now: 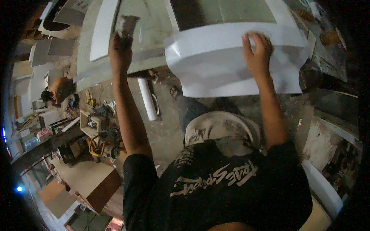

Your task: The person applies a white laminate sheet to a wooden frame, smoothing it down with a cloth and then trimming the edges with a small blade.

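White moulded panel [219, 65] under right hand [257, 52], fingers spread flat on its dusty top. Left hand [120, 50] grips scraper [127, 25], possibly a sanding block.

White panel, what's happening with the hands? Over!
Left hand grips a scraper. Right hand flat on white panel. Nothing between them.

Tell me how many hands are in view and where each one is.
2. The left hand is raised over the bench, gripping a putty knife. The right hand is pressed flat on the white moulded panel. No other hands show.
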Demonstrator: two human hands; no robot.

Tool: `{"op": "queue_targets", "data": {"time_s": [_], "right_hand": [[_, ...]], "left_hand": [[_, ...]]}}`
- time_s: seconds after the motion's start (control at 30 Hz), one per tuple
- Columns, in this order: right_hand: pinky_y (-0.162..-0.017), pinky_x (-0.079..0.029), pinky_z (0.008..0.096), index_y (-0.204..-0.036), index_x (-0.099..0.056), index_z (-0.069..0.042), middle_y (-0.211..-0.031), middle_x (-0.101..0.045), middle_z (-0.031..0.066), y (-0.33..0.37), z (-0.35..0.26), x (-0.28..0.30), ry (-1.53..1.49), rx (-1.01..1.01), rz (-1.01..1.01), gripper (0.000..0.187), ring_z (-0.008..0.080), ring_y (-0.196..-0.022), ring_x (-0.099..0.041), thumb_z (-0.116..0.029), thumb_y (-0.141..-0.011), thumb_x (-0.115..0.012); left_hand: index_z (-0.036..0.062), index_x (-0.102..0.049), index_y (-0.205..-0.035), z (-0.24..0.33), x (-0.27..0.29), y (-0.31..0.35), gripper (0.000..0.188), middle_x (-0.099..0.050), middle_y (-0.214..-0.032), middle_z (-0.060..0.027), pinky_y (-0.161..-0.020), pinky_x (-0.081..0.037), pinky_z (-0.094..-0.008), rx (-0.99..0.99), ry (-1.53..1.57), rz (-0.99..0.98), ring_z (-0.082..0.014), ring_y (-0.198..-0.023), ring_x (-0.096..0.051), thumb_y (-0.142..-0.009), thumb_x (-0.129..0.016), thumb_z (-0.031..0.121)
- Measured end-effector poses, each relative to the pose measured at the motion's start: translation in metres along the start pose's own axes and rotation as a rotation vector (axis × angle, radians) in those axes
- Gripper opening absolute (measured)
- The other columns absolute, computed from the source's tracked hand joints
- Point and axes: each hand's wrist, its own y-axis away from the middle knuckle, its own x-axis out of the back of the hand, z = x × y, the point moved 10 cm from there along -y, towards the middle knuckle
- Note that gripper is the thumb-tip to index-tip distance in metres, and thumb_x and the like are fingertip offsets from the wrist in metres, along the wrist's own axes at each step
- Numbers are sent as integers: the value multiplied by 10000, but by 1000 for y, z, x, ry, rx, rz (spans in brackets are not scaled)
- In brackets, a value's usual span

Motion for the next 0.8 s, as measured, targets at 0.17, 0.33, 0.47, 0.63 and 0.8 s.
{"op": "queue_targets", "data": {"time_s": [0.17, 0.33, 0.47, 0.63, 0.8], "right_hand": [[-611, -416, 378, -750, -559, -11, -679, -551, 118, 101, 42, 26, -279, -425, 9, 260, 252, -626, -531, -174, -950, -592], [-497, -299, 355, -634, -434, -10, -534, -356, 49, 157, 76, 51, -262, -649, 111, 416, 148, -527, -314, -202, -940, -641], [-493, -252, 352, -571, -365, -39, -526, -301, 17, 142, 46, 44, -108, -662, 72, 504, 138, -557, -247, -208, -895, -712], [-500, -265, 337, -568, -320, -55, -548, -249, 0, 99, -22, 46, -36, -643, 61, 541, 126, -559, -251, -199, -869, -747], [-539, -322, 341, -653, -381, -23, -598, -336, 31, 119, -26, 46, -194, -775, 224, 435, 129, -604, -320, -228, -967, -601]], "left_hand": [[109, -556, -1272, -36, -32, -19, 403, -641, -1089, -194, -813, -487, -488, -25, -391, -194, -423, -1013, -603, -890, -637, 205], [156, -552, -1298, -2, -103, -68, 432, -640, -1118, -175, -825, -493, -496, -155, -335, -308, -386, -1018, -618, -878, -641, 200], [154, -489, -1372, -39, -117, -141, 577, -637, -1132, -158, -883, -474, -494, -274, -340, -293, -386, -1047, -604, -838, -702, 201], [205, -378, -1452, -103, -100, -187, 792, -590, -1236, -162, -966, -401, -556, -155, -494, -247, -373, -1141, -552, -776, -769, 337], [3, -587, -1190, -111, -82, -90, 533, -626, -1138, -190, -947, -461, -466, -203, -233, -89, -372, -1110, -577, -774, -786, 272]]}}
